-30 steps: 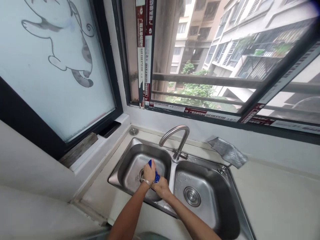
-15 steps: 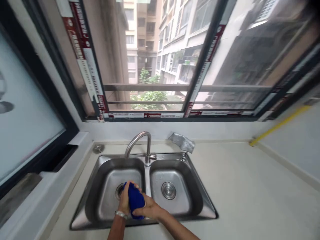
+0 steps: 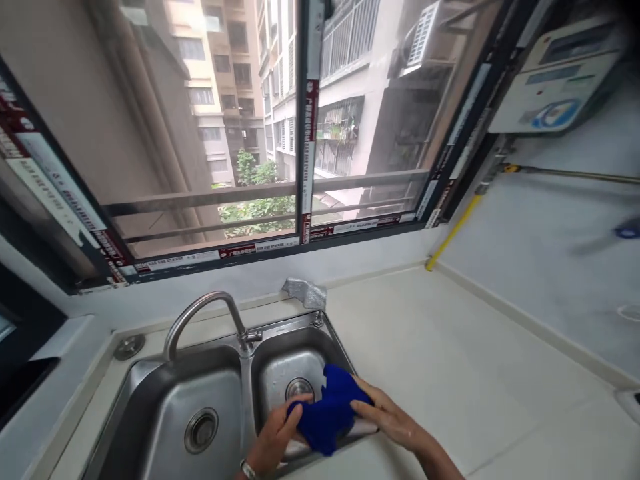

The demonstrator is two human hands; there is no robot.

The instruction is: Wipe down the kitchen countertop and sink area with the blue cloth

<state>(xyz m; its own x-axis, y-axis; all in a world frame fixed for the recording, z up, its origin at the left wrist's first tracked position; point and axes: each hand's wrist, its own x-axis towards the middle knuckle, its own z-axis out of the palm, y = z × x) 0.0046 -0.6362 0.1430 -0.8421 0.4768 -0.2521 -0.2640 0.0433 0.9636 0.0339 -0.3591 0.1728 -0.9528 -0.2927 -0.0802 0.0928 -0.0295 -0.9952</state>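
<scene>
A blue cloth [image 3: 331, 410] is stretched between my two hands above the right basin and its front edge. My left hand [image 3: 277, 430] pinches the cloth's left end, and a watch or bracelet shows at that wrist. On the other side, my right hand [image 3: 387, 413] grips the right end with the thumb on top. The cloth hangs unevenly and partly covers the right basin [image 3: 270, 360] of the steel sink. Beside it lies the left basin [image 3: 170, 400] with its drain uncovered.
A curved steel faucet [image 3: 205, 300] rises behind the sink. Crumpled silver foil-like material [image 3: 305, 292] lies at the back ledge. A round metal drain piece [image 3: 130, 347] sits at the left. Pale countertop [image 3: 450, 347] extends right towards a yellow pipe [image 3: 455, 230] and a wall meter [image 3: 560, 80].
My view has swung right. Both hands have moved from the left basin to the right one, and the bunched cloth is now opened out between them.
</scene>
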